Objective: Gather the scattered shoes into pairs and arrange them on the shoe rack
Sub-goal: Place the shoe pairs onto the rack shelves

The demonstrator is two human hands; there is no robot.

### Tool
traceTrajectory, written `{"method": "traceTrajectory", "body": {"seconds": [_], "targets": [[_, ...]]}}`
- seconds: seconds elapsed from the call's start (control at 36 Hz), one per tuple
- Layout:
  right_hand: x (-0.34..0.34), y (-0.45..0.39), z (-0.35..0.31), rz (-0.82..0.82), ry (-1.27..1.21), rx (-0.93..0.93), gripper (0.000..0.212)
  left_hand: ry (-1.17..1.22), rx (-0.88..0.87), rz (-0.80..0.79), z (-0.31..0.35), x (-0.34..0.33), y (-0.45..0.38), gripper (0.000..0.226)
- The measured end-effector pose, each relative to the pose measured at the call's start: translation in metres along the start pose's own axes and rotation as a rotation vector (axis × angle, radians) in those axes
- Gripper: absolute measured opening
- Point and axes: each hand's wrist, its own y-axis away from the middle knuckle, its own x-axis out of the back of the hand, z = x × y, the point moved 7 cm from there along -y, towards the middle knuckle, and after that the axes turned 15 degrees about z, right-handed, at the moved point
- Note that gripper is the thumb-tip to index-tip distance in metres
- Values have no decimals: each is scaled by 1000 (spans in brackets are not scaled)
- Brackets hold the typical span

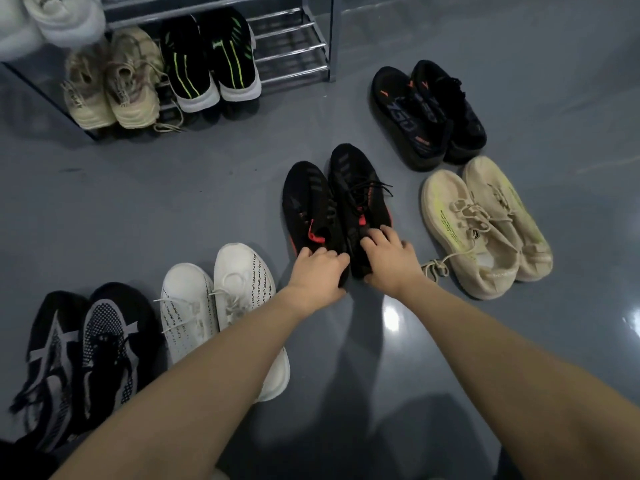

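Observation:
A pair of black shoes with red accents stands side by side on the grey floor at centre: left shoe (306, 206), right shoe (356, 188). My left hand (317, 275) grips the heel of the left shoe. My right hand (388, 256) grips the heel of the right shoe. The metal shoe rack (294, 39) stands at the top left. Its lower shelf holds a beige pair (110, 81) and a black pair with green stripes (211, 57). A white pair (52, 19) sits on a higher shelf.
Other pairs lie on the floor: black with blue lettering (426, 109) at upper right, cream with yellow stripes (485, 223) at right, white with black print (214, 296) left of my arm, black and grey (83, 355) at far left. Bare rack bars show right of the green-striped pair.

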Motion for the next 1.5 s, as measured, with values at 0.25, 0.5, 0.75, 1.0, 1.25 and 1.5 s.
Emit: {"method": "traceTrajectory", "body": {"seconds": [0.25,0.5,0.75,1.0,1.25,1.5], "targets": [[14,3,-8,31,-66,28,47,16,18,52,-1,16,8,41],[60,-5,-19,97,-196,-7,36,-2,42,84,-27,70,-2,41],[140,-30,-52,265,-141,20,35,-73,30,216,-57,166,-14,43],[240,-61,-104,419,-98,4,35,-62,-27,305,-106,257,-16,41],[306,-116,-169,519,-64,85,38,-126,1,411,-169,329,-31,49],[321,-180,-204,534,-78,161,38,-149,73,439,-231,346,-60,49]]}}
